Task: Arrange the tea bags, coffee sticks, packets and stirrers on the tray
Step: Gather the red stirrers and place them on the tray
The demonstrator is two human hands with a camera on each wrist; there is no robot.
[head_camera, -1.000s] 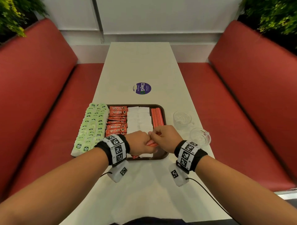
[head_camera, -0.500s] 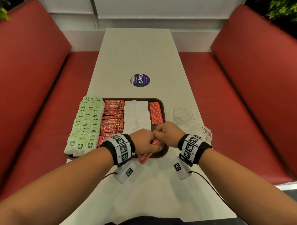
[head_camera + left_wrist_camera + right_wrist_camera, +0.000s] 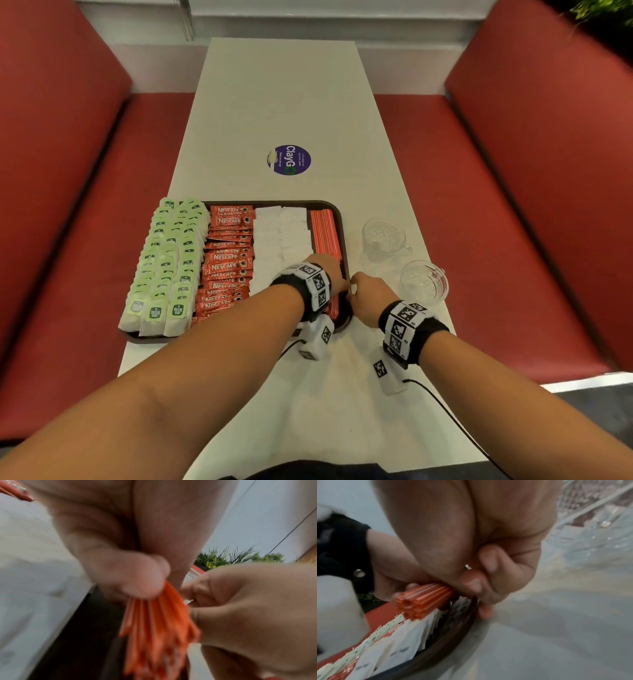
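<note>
1. Orange plastic stirrers (image 3: 159,626) sit bunched in my left hand (image 3: 330,274), thumb and fingers curled round the bundle over the tray's (image 3: 274,202) near right corner.
2. My right hand (image 3: 368,294) meets them from the tray's right edge; its fingertips (image 3: 471,582) pinch the same bundle at the end away from the cut tips.
3. I judge the stirrers light, thin and slick: they fan out loose at the free end in the left wrist view, so a slack hold would let some slide out. Best held round the middle of the bundle, with the ends squared by the other hand.
4. More stirrers already lie in a straight row along the tray's right edge, toward the far right corner; this bundle belongs in line just below them.
5. Tea bags (image 3: 164,260) fill the left edge, coffee sticks (image 3: 229,257) run beside them, white packets (image 3: 281,236) lie between the sticks and the stirrers.
6. My left forearm crosses over the tray from the near left, wrist bent down toward the corner; my right wrist is lower, over the table (image 3: 284,96) just outside the rim.
7. Two glass cups (image 3: 383,236) stand on the table near the tray's right edge, close to my right wrist, and I judge them easy to knock.
</note>
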